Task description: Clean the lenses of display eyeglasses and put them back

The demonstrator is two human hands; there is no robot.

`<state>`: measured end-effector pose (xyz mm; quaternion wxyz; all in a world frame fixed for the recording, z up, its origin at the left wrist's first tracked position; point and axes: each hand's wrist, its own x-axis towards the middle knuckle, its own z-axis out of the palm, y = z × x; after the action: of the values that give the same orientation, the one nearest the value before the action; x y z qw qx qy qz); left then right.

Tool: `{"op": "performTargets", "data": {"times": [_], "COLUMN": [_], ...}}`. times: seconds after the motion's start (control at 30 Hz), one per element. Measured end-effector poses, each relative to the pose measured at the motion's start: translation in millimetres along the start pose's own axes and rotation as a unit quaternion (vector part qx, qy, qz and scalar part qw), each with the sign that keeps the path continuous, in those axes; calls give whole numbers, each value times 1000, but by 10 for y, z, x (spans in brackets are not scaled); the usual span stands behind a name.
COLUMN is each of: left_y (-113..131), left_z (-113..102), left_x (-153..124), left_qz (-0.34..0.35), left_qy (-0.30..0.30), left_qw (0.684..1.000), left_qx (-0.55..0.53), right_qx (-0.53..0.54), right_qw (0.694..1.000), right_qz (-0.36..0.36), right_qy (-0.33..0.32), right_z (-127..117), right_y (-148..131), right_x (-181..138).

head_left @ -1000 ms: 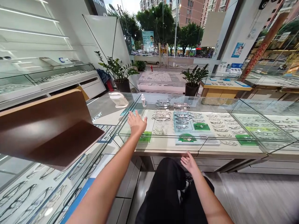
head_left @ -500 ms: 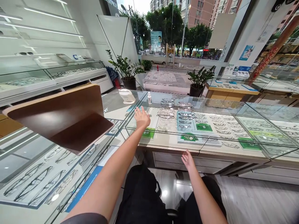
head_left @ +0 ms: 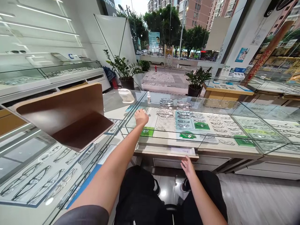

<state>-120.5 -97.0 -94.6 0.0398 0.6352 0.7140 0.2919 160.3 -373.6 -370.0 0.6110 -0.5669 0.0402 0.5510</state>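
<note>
My left hand (head_left: 141, 118) is over the glass counter top, its fingers curled in. A small pale bit shows at its fingertips, too little to name. Just beyond it stands a small white bottle (head_left: 148, 97). Under the glass lie several rows of eyeglasses (head_left: 164, 113) and green cards (head_left: 147, 131). Below the counter top, a shallow drawer (head_left: 161, 152) is partly pulled out, with a white printed sheet or box (head_left: 182, 151) in it. My right hand (head_left: 187, 167) is at the drawer's front edge near its right end, fingers hooked against it from below.
A brown angled board (head_left: 67, 109) stands on the left glass counter (head_left: 42, 193). A white stand (head_left: 126, 95) is near the counter corner. Potted plants (head_left: 126, 72) stand before the window. My knees are under the drawer.
The drawer has come out toward me, with my right hand at its front edge. My left hand has gone from spread fingers to curled ones, over nearly the same spot.
</note>
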Motion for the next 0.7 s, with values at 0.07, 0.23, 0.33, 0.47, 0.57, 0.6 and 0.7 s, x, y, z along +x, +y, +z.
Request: {"op": "performTargets", "data": {"times": [0.07, 0.23, 0.33, 0.47, 0.57, 0.6, 0.7], "left_y": [9, -125, -290, -471, -544, -560, -597], "left_z": [-59, -281, -389, -485, -559, -585, -650], "left_x": [-30, -497, -1000, -1519, -1694, -1728, -1807], "left_qz": [0, 103, 168, 168, 171, 170, 161], "left_qy": [-1, 8, -52, -78, -91, -96, -95], "left_qw": [1000, 993, 981, 976, 974, 973, 975], "left_qx": [2, 53, 87, 115, 121, 122, 117], "right_qx": [-8, -33, -71, -206, -378, -435, -561], "right_qw": [1000, 998, 995, 968, 866, 806, 673], "right_qz": [8, 27, 36, 72, 96, 104, -16], "right_qy": [-9, -43, -65, -123, -311, -388, -482], "right_z": [-92, -283, -413, -557, -536, -491, -242], "right_y": [29, 64, 81, -44, -474, -708, -1620], "right_x": [-107, -429, -649, -1124, -1769, -2033, -2798]}}
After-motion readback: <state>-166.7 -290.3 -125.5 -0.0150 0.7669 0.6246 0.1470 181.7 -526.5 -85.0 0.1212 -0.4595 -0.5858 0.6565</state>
